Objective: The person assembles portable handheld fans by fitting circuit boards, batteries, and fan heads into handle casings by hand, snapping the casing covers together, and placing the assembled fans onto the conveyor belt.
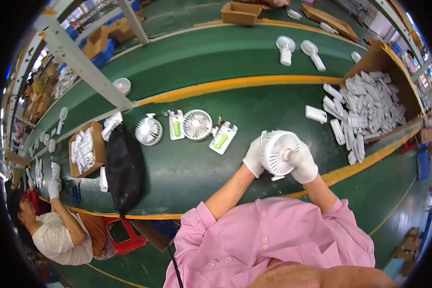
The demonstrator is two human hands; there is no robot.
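Two gloved hands, the left hand (254, 158) and right hand (305, 167), grip one white fan head (276, 152) over the green table's (192, 177) near side. Leftward lie two other fan heads (197, 125) and two handle shells (218, 146), each carrying one green battery (221, 140); rightward, one cardboard box (385, 54) spills uncountable white parts (369, 98).

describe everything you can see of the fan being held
The white fan head looks like plastic: a round cage with thin radial ribs, a central hub and a small tab jutting from its lower edge. It is held over the green worktop, ribbed face toward the camera. The gloved left hand holds its left side; the gloved right hand overlaps its right side, near the hub.
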